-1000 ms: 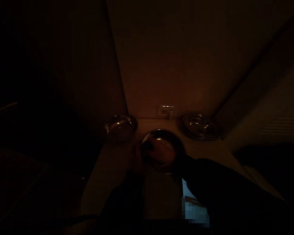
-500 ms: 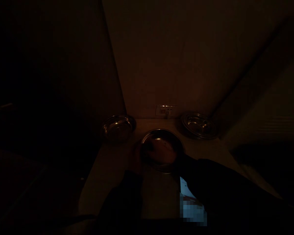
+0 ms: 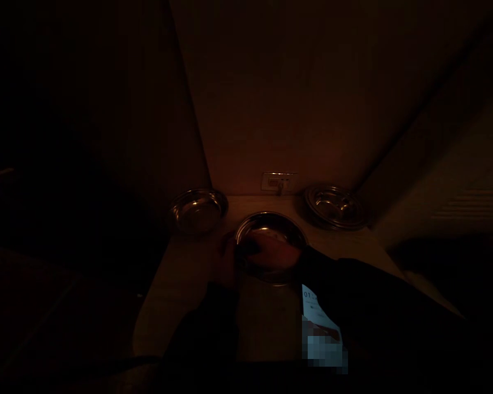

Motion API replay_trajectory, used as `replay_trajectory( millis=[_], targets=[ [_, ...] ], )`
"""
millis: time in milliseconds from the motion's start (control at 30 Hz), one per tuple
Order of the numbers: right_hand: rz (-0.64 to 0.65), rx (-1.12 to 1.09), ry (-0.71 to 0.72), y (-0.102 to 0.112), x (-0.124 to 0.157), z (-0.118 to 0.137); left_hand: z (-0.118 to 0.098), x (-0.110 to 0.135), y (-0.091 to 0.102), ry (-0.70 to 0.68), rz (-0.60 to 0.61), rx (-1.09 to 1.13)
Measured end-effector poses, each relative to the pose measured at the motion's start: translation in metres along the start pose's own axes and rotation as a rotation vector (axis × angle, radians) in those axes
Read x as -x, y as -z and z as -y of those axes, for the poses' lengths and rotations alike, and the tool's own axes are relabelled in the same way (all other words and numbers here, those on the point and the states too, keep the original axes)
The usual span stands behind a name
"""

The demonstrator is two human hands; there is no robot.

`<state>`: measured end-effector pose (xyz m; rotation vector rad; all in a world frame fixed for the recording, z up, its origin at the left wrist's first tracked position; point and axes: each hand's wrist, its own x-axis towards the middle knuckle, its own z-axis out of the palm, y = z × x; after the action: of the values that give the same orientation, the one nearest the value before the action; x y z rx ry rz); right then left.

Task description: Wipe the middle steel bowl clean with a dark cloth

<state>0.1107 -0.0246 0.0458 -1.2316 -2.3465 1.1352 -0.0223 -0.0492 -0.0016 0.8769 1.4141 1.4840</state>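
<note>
The scene is very dark. A round, shiny metal bowl [image 3: 287,223] sits on the table in front of me. My right hand [image 3: 273,251] reaches into it from the right, fingers curled low near its left side; whether they pinch something is lost in shadow. Against the bowl's left rim is my left hand [image 3: 227,256], seemingly holding its edge, with the fingers mostly hidden in the dark. Another metal bowl [image 3: 197,216] stands at the back left. At the back right lies a metal plate [image 3: 332,207] with compartments, apparently stacked on others.
A lit screen [image 3: 318,306], partly pixelated, lies on the pale table [image 3: 267,323] beneath my right forearm. On the wall behind is a power socket [image 3: 279,181] with a plug in it. The table's left edge drops off into darkness.
My right hand has shifted slightly inside the bowl, its fingers more curled now. More of the lit screen shows beside my sleeve. The view has tilted a little.
</note>
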Motion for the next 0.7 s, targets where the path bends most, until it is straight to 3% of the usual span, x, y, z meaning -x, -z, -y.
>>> replay_trajectory(
  millis=[200, 300, 567, 700],
  targets=[
    [0.349, 0.031, 0.039, 0.029, 0.024, -0.002, 0.001, 0.002, -0.002, 0.053, -0.026, -0.05],
    [0.412, 0.061, 0.058, 0.037, 0.031, -0.006, 0.0, 0.003, -0.003, 0.042, -0.04, -0.076],
    [0.094, 0.312, 0.141, -0.003, 0.01, -0.004, 0.0, 0.001, -0.002, -0.002, -0.018, -0.127],
    [0.015, 0.439, 0.146, 0.002, -0.001, -0.009, -0.003, 0.002, -0.003, -0.028, -0.045, -0.184]
  ],
)
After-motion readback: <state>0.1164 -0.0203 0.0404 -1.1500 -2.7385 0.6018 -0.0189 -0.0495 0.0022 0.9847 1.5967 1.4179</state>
